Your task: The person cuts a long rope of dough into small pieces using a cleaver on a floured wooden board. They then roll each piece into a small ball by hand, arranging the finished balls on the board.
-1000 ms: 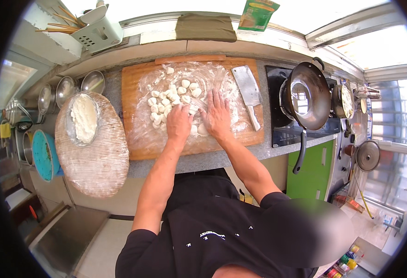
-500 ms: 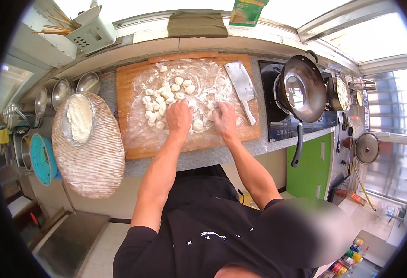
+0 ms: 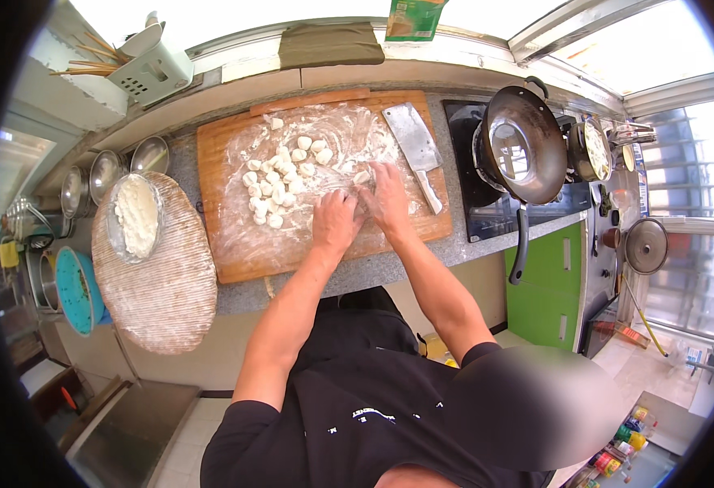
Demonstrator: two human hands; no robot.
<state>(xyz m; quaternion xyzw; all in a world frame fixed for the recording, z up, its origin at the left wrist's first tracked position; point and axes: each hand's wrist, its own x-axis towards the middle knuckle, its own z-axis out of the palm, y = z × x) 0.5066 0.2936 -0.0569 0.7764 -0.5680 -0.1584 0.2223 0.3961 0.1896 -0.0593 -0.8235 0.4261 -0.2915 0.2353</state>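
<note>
Small white dough pieces [image 3: 274,189] lie heaped on a floured wooden board [image 3: 239,254]. My left hand [image 3: 337,218] rests at the board's near middle, its fingers curled; what lies beneath them is hidden. Just to its right my right hand [image 3: 387,199] reaches farther forward. The right thumb and fingertips close about one dough piece [image 3: 362,176], apart from the heap. Both hands nearly touch at the thumbs. A cleaver [image 3: 414,138] lies flat at the board's right side, its handle toward me.
Left of the board, a round ribbed tray [image 3: 158,301] bears a bowl of white flour [image 3: 137,217]. A teal basin [image 3: 75,289] stands beyond it. To the right, a wok [image 3: 528,146] sits on the black stove, its long handle [image 3: 520,244] jutting past the counter edge.
My hands have drawn together: the left moved right and nearer to me, away from the heap, while the right moved slightly left and forward to a dough piece. The view has shifted slightly.
</note>
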